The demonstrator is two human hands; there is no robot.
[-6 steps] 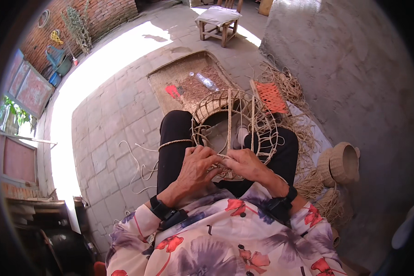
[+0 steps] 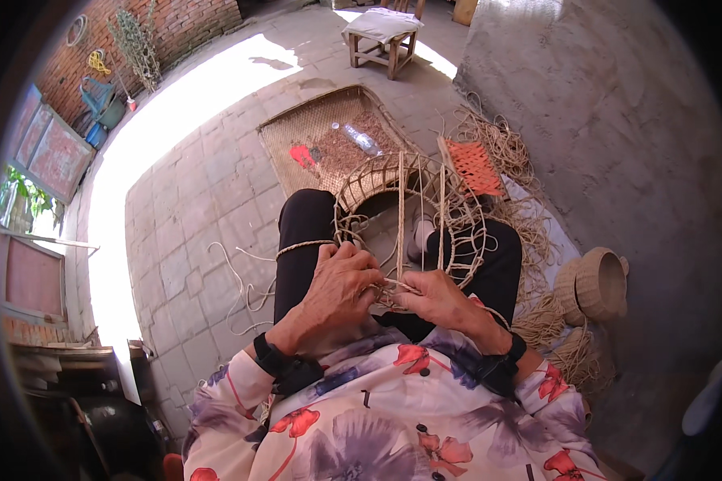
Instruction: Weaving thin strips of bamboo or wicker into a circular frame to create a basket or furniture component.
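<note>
An openwork basket of tan cord [image 2: 375,178] rests between my knees, its ribs spreading in a ring with long straight cords [image 2: 401,204] running across the opening. At its near edge, my left hand [image 2: 338,280] is closed with thumb and fingers pinching the cord. My right hand [image 2: 435,298] pinches the same work just to the right, and a short length of cord [image 2: 395,282] stretches between the two hands. One loose twisted cord [image 2: 305,247] lies over my left thigh. My fingers partly cover the near rim.
A shallow woven tray [image 2: 281,132] holding brown scraps and a clear bottle [image 2: 363,139] lies ahead. Heaps of loose cord [image 2: 501,152], an orange woven piece [image 2: 471,167] and small woven baskets [image 2: 594,282] are at right. A stool [image 2: 383,36] stands farther off; a wall [image 2: 610,136] rises at right.
My right hand has shifted slightly right and down, away from my left, and more of the cord between them shows. The basket stays about where it was.
</note>
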